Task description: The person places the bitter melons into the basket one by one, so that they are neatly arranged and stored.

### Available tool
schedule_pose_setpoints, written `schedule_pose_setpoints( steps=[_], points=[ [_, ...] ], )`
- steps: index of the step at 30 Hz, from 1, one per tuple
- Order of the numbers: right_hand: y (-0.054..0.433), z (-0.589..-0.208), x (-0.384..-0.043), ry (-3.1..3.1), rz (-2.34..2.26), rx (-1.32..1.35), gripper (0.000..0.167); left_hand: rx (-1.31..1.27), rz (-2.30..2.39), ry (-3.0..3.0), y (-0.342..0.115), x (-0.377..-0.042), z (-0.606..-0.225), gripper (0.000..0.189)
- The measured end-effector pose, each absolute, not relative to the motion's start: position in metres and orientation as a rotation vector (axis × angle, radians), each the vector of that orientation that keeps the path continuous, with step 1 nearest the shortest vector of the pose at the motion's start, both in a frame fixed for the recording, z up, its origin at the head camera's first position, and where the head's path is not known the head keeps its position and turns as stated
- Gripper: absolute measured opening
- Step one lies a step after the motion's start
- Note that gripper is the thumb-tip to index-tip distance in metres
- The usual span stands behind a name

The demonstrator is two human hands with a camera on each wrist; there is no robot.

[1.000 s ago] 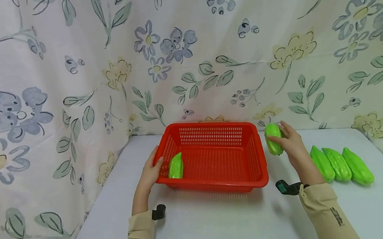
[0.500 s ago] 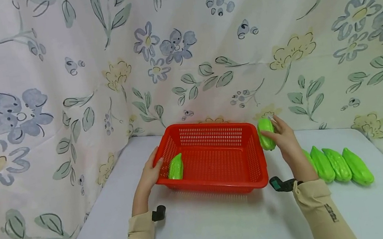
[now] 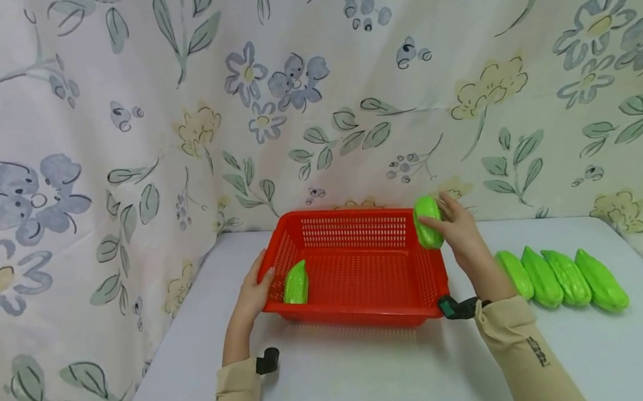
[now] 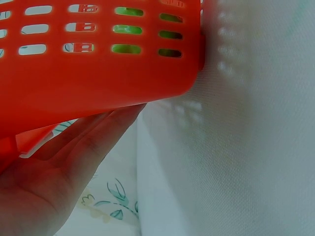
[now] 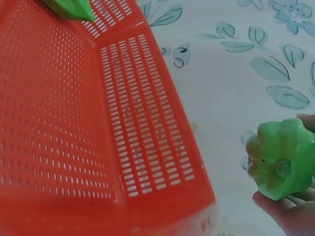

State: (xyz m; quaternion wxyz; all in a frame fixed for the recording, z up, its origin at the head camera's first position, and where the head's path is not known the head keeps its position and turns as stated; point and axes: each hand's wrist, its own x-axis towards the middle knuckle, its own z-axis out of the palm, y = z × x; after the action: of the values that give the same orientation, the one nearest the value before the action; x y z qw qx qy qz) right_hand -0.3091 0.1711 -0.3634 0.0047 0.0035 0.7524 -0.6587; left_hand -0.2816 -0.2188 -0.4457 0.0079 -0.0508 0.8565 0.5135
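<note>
My left hand [image 3: 251,296] holds the left rim of the red plastic basket [image 3: 349,311]. In the left wrist view its fingers [image 4: 93,142] lie along the basket's outer side. One glossy green bitter melon [image 3: 295,283] lies inside the basket at the left end. At the back right corner my right hand [image 3: 456,229] grips another bitter melon [image 3: 427,223] between thumb and fingers, raised by the rim. The right wrist view shows this melon's lobed end [image 5: 280,160], with part of the hand cut off at the edge.
Several more bitter melons [image 3: 568,275] lie side by side on the white table [image 3: 360,387], right of the basket. A floral cloth [image 3: 343,88] hangs behind the table and along its sides.
My right hand has carried its bitter melon left, from beside the basket to over its right rim. The left hand and basket stay in place. Another melon on the table has come into view.
</note>
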Motion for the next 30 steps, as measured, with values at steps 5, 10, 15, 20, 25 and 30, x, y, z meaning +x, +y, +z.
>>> schedule_pose_setpoints(
  steps=[5, 10, 15, 20, 25, 30],
  points=[
    [0.164, -0.362, -0.311, 2.342, -2.084, -0.031, 0.084, -0.163, 1.595, 2.691, -0.219, -0.282, -0.447, 0.058],
    [0.156, -0.361, -0.313, 2.327, -2.077, -0.034, 0.084, -0.162, 1.612, 2.688, -0.219, -0.283, -0.448, 0.058],
    [0.148, -0.361, -0.314, 2.308, -2.088, -0.02, 0.084, -0.166, 1.614, 2.683, -0.219, -0.281, -0.448, 0.058],
    [0.139, -0.362, -0.316, 2.268, -2.101, -0.021, 0.084, -0.166, 1.601, 2.693, -0.219, -0.281, -0.448, 0.058],
    [0.131, -0.365, -0.318, 2.267, -2.084, -0.033, 0.084, -0.154, 1.6, 2.698, -0.218, -0.281, -0.447, 0.058],
    [0.124, -0.368, -0.321, 2.251, -2.077, -0.052, 0.083, -0.153, 1.603, 2.695, -0.218, -0.281, -0.446, 0.058]
  ],
)
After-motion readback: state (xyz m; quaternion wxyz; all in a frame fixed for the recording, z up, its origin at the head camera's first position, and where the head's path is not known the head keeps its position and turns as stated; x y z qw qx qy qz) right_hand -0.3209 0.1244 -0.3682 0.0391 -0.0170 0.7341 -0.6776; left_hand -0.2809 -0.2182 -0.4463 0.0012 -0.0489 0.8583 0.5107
